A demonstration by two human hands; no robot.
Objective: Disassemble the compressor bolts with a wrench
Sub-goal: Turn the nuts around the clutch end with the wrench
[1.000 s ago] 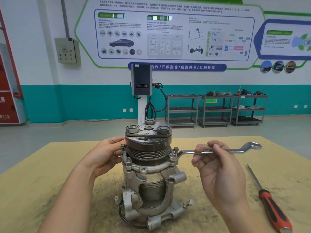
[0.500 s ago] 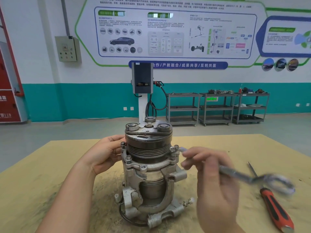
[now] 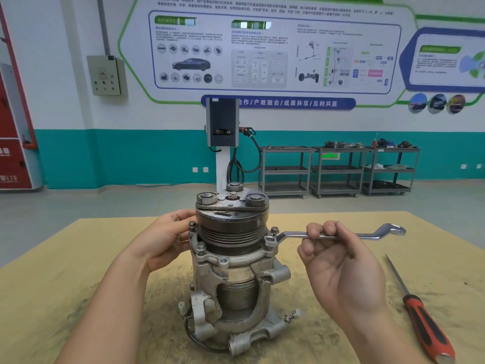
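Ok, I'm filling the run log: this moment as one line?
left hand: steadies compressor | right hand: holds wrench | ring end on right-side bolt | screwdriver on table

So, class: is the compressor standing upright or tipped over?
Upright: the compressor stands on its base on the table, pulley end up, steadied by the left hand.
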